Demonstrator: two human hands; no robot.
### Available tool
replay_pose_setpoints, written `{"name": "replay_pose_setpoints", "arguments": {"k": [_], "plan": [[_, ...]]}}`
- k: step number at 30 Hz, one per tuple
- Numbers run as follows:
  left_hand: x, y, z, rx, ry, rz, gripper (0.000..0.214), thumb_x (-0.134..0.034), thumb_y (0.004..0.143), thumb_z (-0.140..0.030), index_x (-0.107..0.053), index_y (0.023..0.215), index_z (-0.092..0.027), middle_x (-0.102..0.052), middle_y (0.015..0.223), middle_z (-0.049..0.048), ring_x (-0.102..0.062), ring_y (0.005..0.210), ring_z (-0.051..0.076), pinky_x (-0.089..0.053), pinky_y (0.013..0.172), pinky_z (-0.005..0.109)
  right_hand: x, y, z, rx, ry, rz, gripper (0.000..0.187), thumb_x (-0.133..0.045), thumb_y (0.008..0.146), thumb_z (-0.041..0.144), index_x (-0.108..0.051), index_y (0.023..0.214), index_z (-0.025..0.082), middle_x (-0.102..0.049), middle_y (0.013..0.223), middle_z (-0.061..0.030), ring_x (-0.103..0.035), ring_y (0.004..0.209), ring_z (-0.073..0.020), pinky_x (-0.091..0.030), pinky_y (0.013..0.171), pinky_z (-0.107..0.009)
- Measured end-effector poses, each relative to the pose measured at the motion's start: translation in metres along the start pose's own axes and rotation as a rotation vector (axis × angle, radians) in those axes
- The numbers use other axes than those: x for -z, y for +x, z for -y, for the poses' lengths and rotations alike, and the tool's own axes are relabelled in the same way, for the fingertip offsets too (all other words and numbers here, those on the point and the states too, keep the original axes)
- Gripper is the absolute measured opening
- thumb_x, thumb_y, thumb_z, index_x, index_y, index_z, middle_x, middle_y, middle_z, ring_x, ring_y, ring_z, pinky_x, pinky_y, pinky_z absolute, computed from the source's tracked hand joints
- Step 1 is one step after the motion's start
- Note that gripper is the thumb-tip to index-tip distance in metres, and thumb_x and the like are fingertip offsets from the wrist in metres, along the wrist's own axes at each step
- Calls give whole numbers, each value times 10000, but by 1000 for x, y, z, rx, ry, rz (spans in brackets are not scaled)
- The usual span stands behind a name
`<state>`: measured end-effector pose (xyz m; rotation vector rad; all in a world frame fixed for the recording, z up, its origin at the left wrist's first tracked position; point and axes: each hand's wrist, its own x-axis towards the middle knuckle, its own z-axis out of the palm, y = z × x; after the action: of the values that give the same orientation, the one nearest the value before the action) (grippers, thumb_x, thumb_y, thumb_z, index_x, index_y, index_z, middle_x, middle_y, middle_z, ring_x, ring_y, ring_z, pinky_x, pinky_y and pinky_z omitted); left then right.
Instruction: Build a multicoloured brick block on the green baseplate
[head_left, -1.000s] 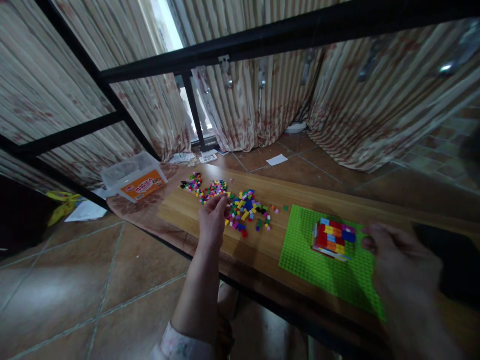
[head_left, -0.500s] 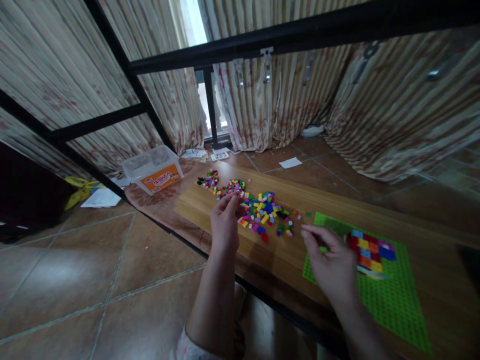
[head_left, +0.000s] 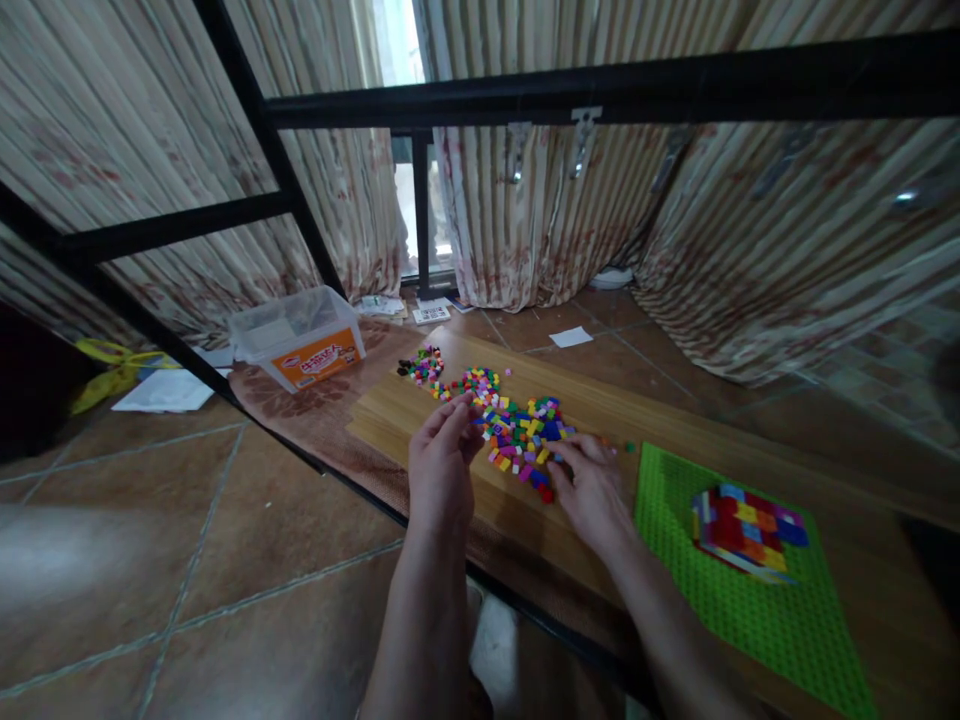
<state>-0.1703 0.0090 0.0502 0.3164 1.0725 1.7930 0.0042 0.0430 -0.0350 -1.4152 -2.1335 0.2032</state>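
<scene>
Loose toy bricks point(head_left: 525, 425) in many colours lie in a spread-out pile on a wooden board point(head_left: 510, 545). My left hand point(head_left: 442, 465) hovers at the near left side of the pile, fingers pinched together; whatever is between them is too small to make out. At the pile's right side my right hand point(head_left: 592, 490) reaches in, thumb and forefinger a little apart beside some yellow bricks. To its right, a block built of red, yellow, orange and blue bricks point(head_left: 746, 530) stands on a green studded baseplate point(head_left: 795, 630).
A clear plastic tub point(head_left: 296, 345) with an orange label stands at the board's far left on a brown cloth point(head_left: 382, 365). Black metal bars point(head_left: 525, 100) cross in front of striped curtains. Papers point(head_left: 571, 337) and a yellow bag point(head_left: 112, 370) lie on the tiled floor.
My right hand has moved left from the baseplate's edge to the brick pile. My left hand stays pinched near the pile. The camera view has shifted slightly.
</scene>
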Motion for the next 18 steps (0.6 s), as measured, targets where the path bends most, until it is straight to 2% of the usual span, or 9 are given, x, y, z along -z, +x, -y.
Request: {"name": "replay_pose_setpoints", "arguments": {"k": [5,10,14,18], "plan": [[5,1,-8,19,-55,0,277,-777,630,-244,-713,872,-125,-660,749,0,-538,580,33,-429,578,153,-6,7,-1,52,-120,64,272,-512,891,211,-696,1090,189,-585,1114,-118,-544,1062,-274,-461,894,-409],[8,1,-11,24,-78,-18,306,-785,621,-239,-715,894,-118,-657,738,-1,-547,579,36,-432,572,152,-6,10,-2,85,-120,70,179,-547,892,246,-710,947,197,-597,1090,-100,-553,1029,-267,-446,889,-410],[9,0,-12,24,-75,-10,298,-785,619,-248,-715,877,-117,-654,744,-2,-549,583,36,-434,575,154,1,7,4,33,5,-19,193,-514,919,269,-690,949,195,-622,1037,-90,-582,989,-245,-444,880,-390],[6,0,-10,35,-17,6,319,-795,599,-237,-719,884,-116,-650,744,-4,-540,578,35,-427,564,151,16,-12,12,-62,219,-59,193,-489,938,283,-667,977,217,-658,959,-53,-625,899,-201,-469,812,-333]]}}
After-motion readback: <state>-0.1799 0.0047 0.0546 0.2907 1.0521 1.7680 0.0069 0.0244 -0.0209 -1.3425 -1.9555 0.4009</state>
